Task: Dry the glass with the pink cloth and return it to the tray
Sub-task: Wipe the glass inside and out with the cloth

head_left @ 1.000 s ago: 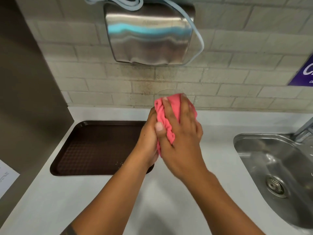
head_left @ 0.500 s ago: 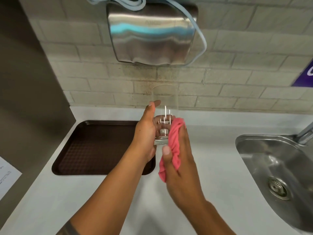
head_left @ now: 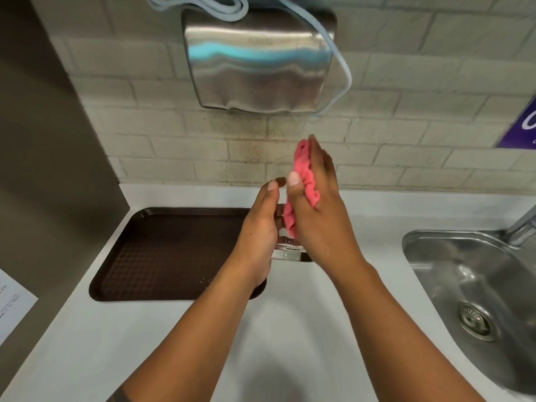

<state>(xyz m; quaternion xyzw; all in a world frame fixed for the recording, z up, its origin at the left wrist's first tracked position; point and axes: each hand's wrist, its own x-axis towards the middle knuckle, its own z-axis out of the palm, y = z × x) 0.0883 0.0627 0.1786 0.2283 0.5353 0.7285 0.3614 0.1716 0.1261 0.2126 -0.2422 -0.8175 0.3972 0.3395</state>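
A clear drinking glass (head_left: 280, 169) is held upright above the counter, its thick base near my wrists. My left hand (head_left: 261, 224) grips its left side. The pink cloth (head_left: 301, 181) is pressed against the glass's right side by my right hand (head_left: 322, 207), whose fingers are wrapped around the cloth. Most of the glass wall is hidden between the hands. The dark brown tray (head_left: 162, 250) lies on the counter to the left, partly under my left forearm.
A steel hand dryer (head_left: 258, 59) with a pale blue hose hangs on the tiled wall above. A steel sink (head_left: 475, 285) with a tap sits at the right. A brown panel stands at the left, with a paper sheet (head_left: 11, 306) on it.
My right hand with the cloth slid down to the glass's base, then rose again to its upper right side. My left hand keeps holding the glass.
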